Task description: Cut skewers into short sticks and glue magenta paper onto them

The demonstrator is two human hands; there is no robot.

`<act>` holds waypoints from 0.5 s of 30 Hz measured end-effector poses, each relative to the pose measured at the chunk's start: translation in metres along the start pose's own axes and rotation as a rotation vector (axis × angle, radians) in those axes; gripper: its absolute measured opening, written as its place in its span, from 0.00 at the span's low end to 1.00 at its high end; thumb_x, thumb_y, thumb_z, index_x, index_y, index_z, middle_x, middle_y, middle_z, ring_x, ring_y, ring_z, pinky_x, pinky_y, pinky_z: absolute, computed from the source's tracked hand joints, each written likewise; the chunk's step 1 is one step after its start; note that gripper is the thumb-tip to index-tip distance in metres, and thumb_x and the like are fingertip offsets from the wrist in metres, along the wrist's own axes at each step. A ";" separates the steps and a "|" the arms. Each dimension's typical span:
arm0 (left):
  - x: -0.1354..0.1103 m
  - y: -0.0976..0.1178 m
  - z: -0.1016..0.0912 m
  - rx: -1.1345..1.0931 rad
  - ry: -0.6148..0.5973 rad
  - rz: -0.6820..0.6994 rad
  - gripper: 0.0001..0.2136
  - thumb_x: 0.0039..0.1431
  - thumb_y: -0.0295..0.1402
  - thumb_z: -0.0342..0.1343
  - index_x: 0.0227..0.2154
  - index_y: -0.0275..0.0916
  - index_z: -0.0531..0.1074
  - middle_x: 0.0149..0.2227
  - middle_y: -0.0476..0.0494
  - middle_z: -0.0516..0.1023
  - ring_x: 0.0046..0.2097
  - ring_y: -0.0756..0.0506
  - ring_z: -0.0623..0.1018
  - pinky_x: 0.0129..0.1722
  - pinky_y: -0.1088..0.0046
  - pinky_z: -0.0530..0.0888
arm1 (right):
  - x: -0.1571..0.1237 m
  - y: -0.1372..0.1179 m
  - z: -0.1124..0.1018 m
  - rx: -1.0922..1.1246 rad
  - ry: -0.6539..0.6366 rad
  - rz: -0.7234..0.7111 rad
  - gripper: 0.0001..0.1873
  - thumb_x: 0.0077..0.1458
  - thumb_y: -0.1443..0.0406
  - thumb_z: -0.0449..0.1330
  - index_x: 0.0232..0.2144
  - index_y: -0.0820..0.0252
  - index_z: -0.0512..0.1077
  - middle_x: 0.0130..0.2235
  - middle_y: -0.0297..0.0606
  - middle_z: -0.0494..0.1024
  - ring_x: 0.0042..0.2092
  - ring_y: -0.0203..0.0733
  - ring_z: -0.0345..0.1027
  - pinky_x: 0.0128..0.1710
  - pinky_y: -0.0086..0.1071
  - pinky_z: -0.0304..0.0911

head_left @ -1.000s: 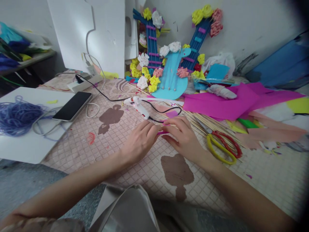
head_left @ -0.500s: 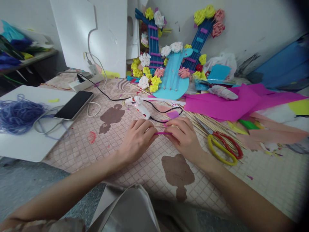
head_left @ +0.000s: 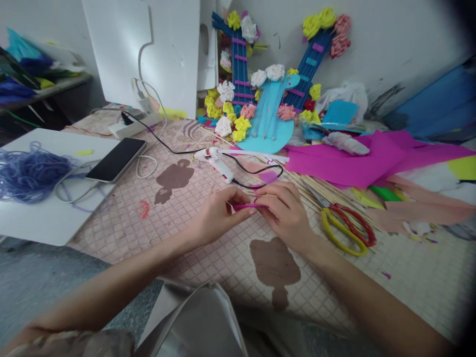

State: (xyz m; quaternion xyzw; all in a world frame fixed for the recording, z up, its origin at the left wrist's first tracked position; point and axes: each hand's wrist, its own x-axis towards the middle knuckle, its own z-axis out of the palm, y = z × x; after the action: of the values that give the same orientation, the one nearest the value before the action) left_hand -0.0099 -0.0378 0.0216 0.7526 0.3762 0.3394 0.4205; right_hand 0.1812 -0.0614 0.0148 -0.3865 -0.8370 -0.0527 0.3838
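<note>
A thin magenta paper strip, perhaps rolled, lies crosswise between my two hands over the table. My right hand pinches its right end between thumb and bent fingers. Around the left end curl the fingers of my left hand, its thumb stretched along the near side toward my right fingertips. Just beyond the hands lies a white hot glue gun with a glue stick in its back and a black cord. To the right, scissors with one yellow and one red handle rest beside thin wooden sticks.
Magenta paper sheets spread at the right. A blue paper guitar shape with crumpled paper flowers stands at the back. At left are a phone, a tangle of purple cord on a white board, and a power strip.
My left fingers have lifted and loosened, and the left thumb now reaches out below the magenta strip. My right hand keeps its pinch almost in place. The whole view has shifted slightly.
</note>
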 end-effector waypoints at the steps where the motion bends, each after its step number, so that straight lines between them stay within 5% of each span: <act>1: 0.001 0.001 0.001 -0.022 0.000 -0.011 0.07 0.56 0.34 0.59 0.32 0.35 0.72 0.30 0.47 0.76 0.30 0.52 0.72 0.28 0.76 0.67 | 0.000 0.000 0.000 0.004 -0.001 0.000 0.04 0.57 0.71 0.59 0.36 0.59 0.69 0.41 0.42 0.75 0.46 0.46 0.64 0.46 0.43 0.62; 5: 0.003 0.001 0.003 -0.077 0.024 0.004 0.05 0.56 0.31 0.58 0.30 0.34 0.72 0.28 0.49 0.74 0.29 0.53 0.70 0.28 0.77 0.66 | -0.001 -0.001 0.001 0.076 0.002 0.054 0.05 0.56 0.71 0.59 0.36 0.58 0.68 0.41 0.42 0.75 0.46 0.46 0.64 0.47 0.43 0.61; 10: 0.003 0.001 0.002 -0.092 0.037 0.001 0.05 0.56 0.31 0.58 0.30 0.33 0.72 0.28 0.48 0.74 0.28 0.53 0.69 0.28 0.77 0.66 | -0.002 -0.006 0.000 0.368 -0.079 0.353 0.09 0.54 0.67 0.62 0.38 0.57 0.67 0.36 0.36 0.74 0.39 0.40 0.68 0.40 0.34 0.65; 15: 0.004 0.000 0.002 -0.078 0.037 0.019 0.05 0.56 0.31 0.58 0.30 0.34 0.72 0.28 0.47 0.74 0.29 0.52 0.70 0.29 0.76 0.66 | -0.001 -0.007 -0.001 0.563 -0.120 0.525 0.02 0.56 0.65 0.60 0.33 0.56 0.70 0.32 0.32 0.74 0.34 0.36 0.68 0.35 0.31 0.63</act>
State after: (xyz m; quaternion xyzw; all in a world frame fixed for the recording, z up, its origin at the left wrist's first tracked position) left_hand -0.0065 -0.0353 0.0216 0.7328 0.3632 0.3718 0.4391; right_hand 0.1774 -0.0669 0.0164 -0.4692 -0.7123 0.3018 0.4259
